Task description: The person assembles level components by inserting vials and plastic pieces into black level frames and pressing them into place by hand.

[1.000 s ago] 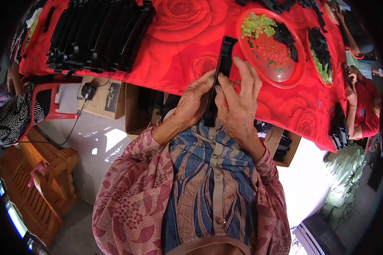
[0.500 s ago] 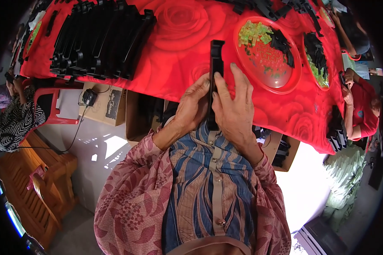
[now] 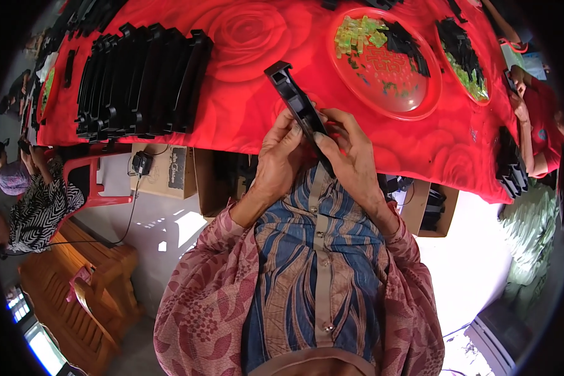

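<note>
Between my hands is a long black plastic strip-like part (image 3: 299,104) with a raised end, tilted so its far end leans left. My left hand (image 3: 281,155) grips its left side, thumb laid along it. On the other side my right hand (image 3: 349,149) closes round its lower half, thumb pressed on the top face. The near end reaches down toward my shirt. Beyond my right hand stands a round red tray (image 3: 388,103), holding yellow-green translucent pieces (image 3: 357,34) and small black pieces (image 3: 407,47).
A row of similar black parts (image 3: 138,81) lies at the left on the red rose-patterned tablecloth (image 3: 244,37). A second tray (image 3: 464,62) is at the right. Cardboard boxes (image 3: 163,172) stand under the table edge. Other people sit at both sides, one in a red shirt (image 3: 545,125).
The black part has turned from nearly straight ahead to leaning left. My right fingers, earlier stretched along it, now curl round it. The whole view has shifted slightly.
</note>
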The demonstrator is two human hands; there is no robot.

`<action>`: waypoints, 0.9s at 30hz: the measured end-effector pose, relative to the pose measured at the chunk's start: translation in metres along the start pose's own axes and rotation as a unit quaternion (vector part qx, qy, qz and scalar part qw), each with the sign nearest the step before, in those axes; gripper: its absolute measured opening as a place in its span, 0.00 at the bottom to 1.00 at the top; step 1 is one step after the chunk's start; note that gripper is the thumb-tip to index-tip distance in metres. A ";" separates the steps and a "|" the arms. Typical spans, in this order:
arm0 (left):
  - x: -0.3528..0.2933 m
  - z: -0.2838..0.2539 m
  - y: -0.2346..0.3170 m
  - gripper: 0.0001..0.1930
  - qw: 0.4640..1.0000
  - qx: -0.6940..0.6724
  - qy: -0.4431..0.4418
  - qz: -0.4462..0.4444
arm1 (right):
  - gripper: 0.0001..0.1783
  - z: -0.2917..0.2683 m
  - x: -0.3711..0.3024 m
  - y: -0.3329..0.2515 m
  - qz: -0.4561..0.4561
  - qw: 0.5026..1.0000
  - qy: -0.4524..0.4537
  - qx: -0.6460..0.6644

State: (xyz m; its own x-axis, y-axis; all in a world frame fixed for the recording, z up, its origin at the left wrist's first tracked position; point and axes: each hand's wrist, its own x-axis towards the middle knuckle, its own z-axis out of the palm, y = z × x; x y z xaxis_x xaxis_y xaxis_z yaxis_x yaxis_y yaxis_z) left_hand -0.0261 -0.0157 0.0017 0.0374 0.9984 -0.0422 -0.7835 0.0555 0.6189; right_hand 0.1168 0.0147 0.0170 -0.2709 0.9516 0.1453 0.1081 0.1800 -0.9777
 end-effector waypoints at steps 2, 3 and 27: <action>0.000 -0.003 -0.001 0.20 1.000 0.026 -0.001 0.010 | 0.20 0.001 -0.001 -0.005 0.029 0.999 -0.006 0.041; 0.001 -0.004 -0.002 0.20 0.999 0.049 -0.003 0.024 | 0.18 0.000 -0.001 -0.008 0.057 0.995 -0.015 0.078; -0.013 -0.002 0.014 0.22 0.976 0.212 0.017 -0.043 | 0.10 -0.004 -0.003 -0.011 0.037 0.997 -0.005 -0.072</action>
State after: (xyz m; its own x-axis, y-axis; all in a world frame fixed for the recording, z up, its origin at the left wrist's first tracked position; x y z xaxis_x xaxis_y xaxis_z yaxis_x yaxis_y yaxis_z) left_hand -0.0382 -0.0277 0.0093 0.0651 0.9893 -0.1306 -0.4518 0.1459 0.8801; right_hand 0.1202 0.0108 0.0275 -0.2665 0.9612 0.0717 0.2639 0.1443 -0.9537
